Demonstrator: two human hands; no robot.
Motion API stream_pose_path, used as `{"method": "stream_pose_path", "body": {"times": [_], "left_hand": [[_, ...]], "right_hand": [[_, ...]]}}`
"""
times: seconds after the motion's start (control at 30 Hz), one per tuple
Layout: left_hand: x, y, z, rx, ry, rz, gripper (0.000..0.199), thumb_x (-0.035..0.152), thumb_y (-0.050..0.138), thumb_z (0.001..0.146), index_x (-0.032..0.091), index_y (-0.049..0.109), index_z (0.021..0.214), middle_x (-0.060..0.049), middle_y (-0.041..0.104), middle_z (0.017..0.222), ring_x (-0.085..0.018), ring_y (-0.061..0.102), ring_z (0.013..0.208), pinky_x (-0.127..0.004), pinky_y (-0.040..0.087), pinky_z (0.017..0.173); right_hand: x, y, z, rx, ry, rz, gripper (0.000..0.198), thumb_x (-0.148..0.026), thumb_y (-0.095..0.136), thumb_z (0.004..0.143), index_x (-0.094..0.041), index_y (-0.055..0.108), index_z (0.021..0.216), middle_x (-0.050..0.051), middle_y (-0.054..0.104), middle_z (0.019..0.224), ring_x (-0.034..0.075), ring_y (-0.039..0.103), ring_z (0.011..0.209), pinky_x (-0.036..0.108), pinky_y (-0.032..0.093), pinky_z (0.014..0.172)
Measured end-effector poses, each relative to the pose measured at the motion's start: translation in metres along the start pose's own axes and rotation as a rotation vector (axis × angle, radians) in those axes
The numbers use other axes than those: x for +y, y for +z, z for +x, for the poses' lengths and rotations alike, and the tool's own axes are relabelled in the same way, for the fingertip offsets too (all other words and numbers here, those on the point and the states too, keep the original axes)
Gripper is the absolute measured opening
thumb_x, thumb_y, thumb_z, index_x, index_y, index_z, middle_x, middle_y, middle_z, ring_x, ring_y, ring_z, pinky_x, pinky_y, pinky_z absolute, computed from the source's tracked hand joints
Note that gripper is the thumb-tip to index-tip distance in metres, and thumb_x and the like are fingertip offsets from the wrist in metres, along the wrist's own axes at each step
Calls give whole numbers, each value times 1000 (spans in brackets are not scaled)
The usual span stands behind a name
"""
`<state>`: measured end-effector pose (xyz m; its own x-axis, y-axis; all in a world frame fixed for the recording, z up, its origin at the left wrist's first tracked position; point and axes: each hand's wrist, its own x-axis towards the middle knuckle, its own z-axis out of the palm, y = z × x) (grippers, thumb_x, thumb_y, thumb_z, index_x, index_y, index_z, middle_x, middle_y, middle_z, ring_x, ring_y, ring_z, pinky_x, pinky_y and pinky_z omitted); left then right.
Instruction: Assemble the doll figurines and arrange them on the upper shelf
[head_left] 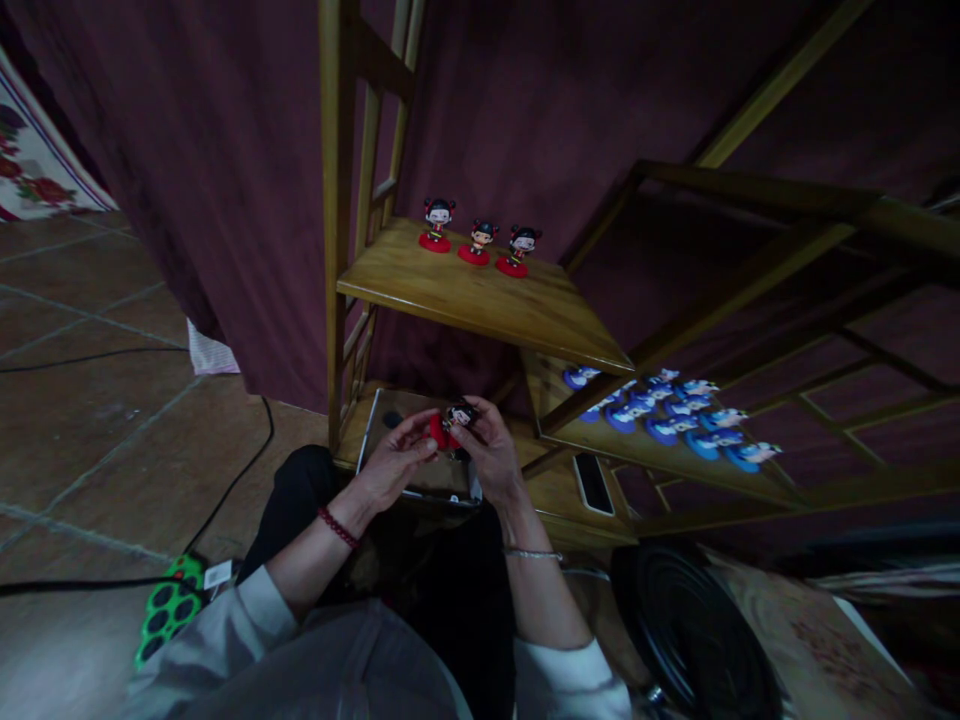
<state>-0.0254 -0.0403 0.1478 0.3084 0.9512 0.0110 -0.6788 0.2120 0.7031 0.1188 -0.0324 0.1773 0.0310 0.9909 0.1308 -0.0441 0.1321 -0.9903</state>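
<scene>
Between my two hands is a small figurine (pixel 459 414) with black hair, tilted on its side above a shallow box. My left hand (pixel 396 458) pinches its red base (pixel 439 430) with thumb and fingers. On the other side, my right hand (pixel 489 450) has its fingers closed around the figure's head and body. Whether base and figure are joined cannot be made out. Up on the wooden shelf (pixel 480 300), three similar figurines (pixel 480 240) stand upright in a row on red round bases.
A shallow box (pixel 375 425) lies on the lower board under my hands. Right of it is a black phone-like slab (pixel 593 484). Several blue-based figurines (pixel 675 415) fill a shelf at right. A black round stool (pixel 694 630) and a green power strip (pixel 169 610) with cables flank me.
</scene>
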Motion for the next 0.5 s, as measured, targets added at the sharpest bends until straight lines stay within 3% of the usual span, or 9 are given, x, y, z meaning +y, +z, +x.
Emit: {"method": "stream_pose_path", "body": {"times": [0.5], "left_hand": [[3, 4, -1, 0, 24, 8, 41, 17, 72, 68, 24, 64, 108, -5, 62, 110, -15, 54, 93, -24, 41, 74]], "right_hand": [[0, 0, 0, 4, 6, 62, 44, -29, 72, 65, -27, 54, 105, -1, 67, 90, 16, 61, 85, 32, 48, 81]]}}
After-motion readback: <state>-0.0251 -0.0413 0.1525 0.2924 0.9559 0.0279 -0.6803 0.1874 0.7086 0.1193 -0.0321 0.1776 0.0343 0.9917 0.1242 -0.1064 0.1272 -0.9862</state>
